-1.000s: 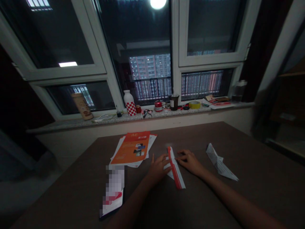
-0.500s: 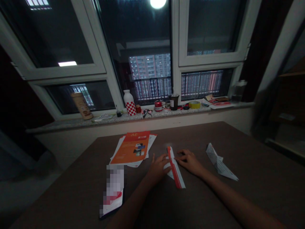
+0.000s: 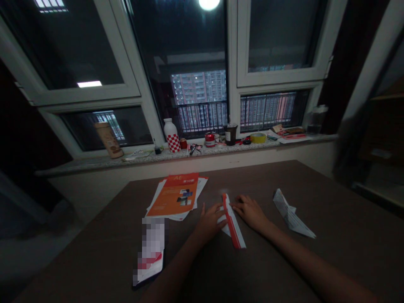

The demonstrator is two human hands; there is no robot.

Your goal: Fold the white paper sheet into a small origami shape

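A narrow strip of folded paper (image 3: 234,229), red and white with printing, lies slantwise on the table, a pale flap jutting from its left side. My left hand (image 3: 209,221) holds the strip's left edge, thumb nearer me and one finger raised away from it. From the other side, my right hand (image 3: 249,211) touches the strip's upper right edge with its fingertips, fingers stretched out and low over the table. To the right lies a folded paper boat (image 3: 290,214) made of printed white paper, touched by neither hand.
An orange booklet (image 3: 173,195) tops some white sheets at the table's back left. A phone-like flat object (image 3: 151,252), partly blurred out, lies beside my left forearm. Along the windowsill (image 3: 142,159) stand a checkered bottle (image 3: 172,136), a tan flask (image 3: 109,141), a dark cup (image 3: 230,134) and yellow tape (image 3: 258,138).
My right hand has shifted slightly, its fingers now lower and closer together at the strip's edge. The left hand and the strip have hardly moved.
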